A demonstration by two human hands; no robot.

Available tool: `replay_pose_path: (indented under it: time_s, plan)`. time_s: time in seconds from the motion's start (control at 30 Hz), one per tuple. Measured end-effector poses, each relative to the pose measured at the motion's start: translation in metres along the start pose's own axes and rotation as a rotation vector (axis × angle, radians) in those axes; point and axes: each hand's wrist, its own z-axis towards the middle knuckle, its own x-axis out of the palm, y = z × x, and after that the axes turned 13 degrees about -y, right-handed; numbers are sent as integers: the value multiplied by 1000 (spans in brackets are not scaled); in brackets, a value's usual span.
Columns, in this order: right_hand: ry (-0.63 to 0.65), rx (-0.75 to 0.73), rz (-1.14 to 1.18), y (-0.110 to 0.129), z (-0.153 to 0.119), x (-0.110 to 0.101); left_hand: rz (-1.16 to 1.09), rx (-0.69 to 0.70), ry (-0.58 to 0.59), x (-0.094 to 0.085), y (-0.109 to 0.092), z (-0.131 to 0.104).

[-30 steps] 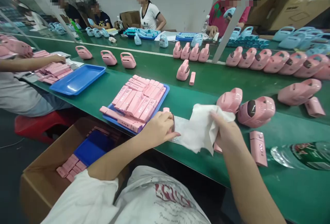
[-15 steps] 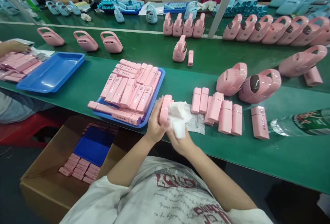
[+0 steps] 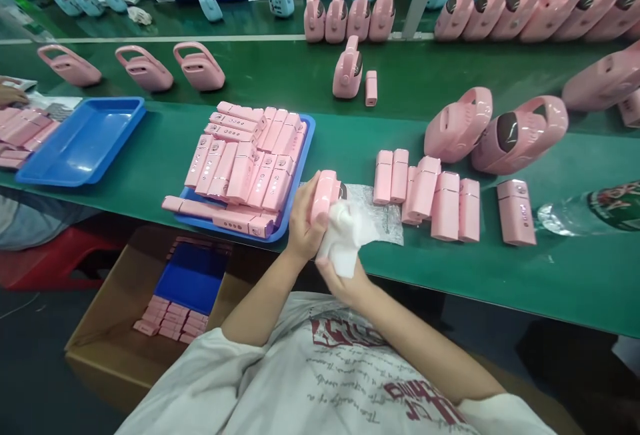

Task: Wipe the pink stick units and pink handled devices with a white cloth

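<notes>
Fingers of my left hand [image 3: 303, 225] are wrapped round a glossy pink device [image 3: 325, 195], held above the table's front edge; a dark part shows on its right side. My right hand [image 3: 345, 280] grips a crumpled white cloth [image 3: 345, 231] against the device's lower right. Beneath and behind the cloth lies a clear plastic sheet [image 3: 385, 211]. To the left, a blue tray [image 3: 306, 155] is piled with pink rectangular pieces [image 3: 243, 171]. On the right, several similar pink pieces [image 3: 445, 205] stand or lean together.
Two pink handled devices [image 3: 520, 135] and a clear bottle [image 3: 570, 213] are at the right. More handled devices line the back shelf. Another blue tray [image 3: 83, 145] sits left. Below the table, an open cardboard box [image 3: 105, 348] holds pink pieces. Another person's hand shows at far left.
The view has tilted down and shifted. The pink device has turned, showing a dark part on its right side, and the white cloth is bunched differently against it.
</notes>
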Motion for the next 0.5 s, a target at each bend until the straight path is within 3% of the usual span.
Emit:
replay_pose_path:
  time_s: [0.1,0.17,0.33,0.5]
  plan:
    - [-18,141,72,-7,23,-6,47,13,19,0,-1,0]
    - [-23,147,71,-7,31,-9,77,41,16,0,-1,-2]
    - [12,59,68,-5,17,-11,53,143,14,-1,2,-9]
    - [-2,145,113,-15,23,-14,104,157,-44,4,3,-16]
